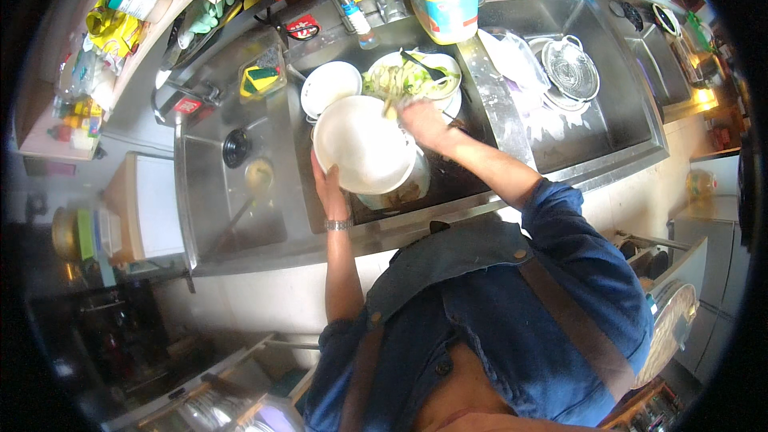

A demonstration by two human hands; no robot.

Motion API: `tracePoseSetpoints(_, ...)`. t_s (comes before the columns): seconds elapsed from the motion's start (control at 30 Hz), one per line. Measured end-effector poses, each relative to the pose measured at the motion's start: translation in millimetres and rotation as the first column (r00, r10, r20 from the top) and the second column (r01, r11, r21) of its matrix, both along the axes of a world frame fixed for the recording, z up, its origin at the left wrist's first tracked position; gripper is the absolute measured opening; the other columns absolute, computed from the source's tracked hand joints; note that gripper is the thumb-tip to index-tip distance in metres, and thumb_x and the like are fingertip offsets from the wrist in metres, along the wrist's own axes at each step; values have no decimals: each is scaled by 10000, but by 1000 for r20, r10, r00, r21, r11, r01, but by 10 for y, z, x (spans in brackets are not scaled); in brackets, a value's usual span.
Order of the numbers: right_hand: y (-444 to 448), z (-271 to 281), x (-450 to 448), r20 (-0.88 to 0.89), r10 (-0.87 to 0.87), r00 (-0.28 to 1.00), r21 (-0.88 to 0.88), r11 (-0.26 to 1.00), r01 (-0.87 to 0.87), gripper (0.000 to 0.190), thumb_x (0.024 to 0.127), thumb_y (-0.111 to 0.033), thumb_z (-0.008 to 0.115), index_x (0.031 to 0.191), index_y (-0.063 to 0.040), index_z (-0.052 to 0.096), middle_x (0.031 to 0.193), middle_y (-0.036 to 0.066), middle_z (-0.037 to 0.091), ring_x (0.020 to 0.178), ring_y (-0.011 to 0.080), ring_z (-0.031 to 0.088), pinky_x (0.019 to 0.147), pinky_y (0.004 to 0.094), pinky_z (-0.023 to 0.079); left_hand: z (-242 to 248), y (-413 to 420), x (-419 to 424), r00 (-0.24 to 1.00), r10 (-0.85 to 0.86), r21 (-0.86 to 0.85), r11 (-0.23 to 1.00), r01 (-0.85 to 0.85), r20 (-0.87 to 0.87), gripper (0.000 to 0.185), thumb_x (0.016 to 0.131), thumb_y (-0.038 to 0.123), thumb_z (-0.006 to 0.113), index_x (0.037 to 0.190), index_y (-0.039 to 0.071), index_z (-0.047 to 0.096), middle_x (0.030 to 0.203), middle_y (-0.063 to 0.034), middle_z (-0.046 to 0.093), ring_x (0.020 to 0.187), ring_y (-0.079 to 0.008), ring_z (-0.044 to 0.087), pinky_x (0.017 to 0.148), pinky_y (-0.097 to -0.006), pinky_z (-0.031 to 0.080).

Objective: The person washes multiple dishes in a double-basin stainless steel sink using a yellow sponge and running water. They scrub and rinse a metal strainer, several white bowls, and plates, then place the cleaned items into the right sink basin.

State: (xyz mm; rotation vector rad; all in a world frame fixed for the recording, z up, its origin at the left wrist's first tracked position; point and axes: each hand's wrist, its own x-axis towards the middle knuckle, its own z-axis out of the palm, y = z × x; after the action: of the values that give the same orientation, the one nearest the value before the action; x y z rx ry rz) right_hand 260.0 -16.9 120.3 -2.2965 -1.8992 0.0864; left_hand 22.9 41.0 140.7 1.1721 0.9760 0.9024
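A large white bowl (pixel 365 144) is tilted over the middle sink basin, its lower left side gripped by my left hand (pixel 329 183). My right hand (pixel 425 123) is at the bowl's upper right rim, closed around something small and yellowish; motion blur hides its exact shape. Behind the bowl, a white dish holds sliced green vegetable pieces (pixel 384 78) with a black-handled utensil (pixel 426 66) lying across them. A smaller white bowl (pixel 331 87) sits to the left of that dish. Below the large bowl, a container (pixel 396 189) with brownish contents is partly hidden.
A yellow detergent jug (pixel 441 0) and a small bottle (pixel 360 24) stand at the back edge. The right basin (pixel 600 138) contains wet bowls and a strainer (pixel 570 69). On the left are a sponge holder (pixel 261 78) and a basin with a black drain (pixel 236 148).
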Motion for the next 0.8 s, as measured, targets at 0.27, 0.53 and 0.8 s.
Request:
tracePoseSetpoints(0.27, -374, 316, -415, -889, 225, 398, 402, 801, 443, 256, 862, -88, 522, 1092, 21, 554, 1117, 116, 565, 1060, 209, 507, 901, 322, 402, -81, -159, 66, 915, 131, -453, 889, 62, 382, 690, 762, 510, 401, 1307, 91, 347, 1299, -139, 406, 1115, -314, 476, 791, -526, 470)
tracePoseSetpoints(0.53, 284, 784, 169, -916, 395, 67, 400, 896, 191, 357, 908, -239, 446, 1182, -22, 517, 1162, 123, 564, 1045, 207, 554, 880, 307, 448, 67, -260, 93, 960, -278, -111, 953, 281, 40, 483, 806, 374, 454, 1189, 81, 456, 1123, -100, 544, 972, -249, 555, 687, -409, 502)
tracePoseSetpoints(0.8, 154, 423, -285, -560, 42, -827, 62, 998, 8, 421, 935, -333, 407, 1198, -9, 463, 1087, 101, 576, 966, 204, 577, 808, 319, 502, -363, -125, 437, 803, -465, 103, 881, 463, 373, 309, 850, 168, 539, 1109, -2, 538, 995, -109, 617, 826, -183, 608, 637, -321, 512)
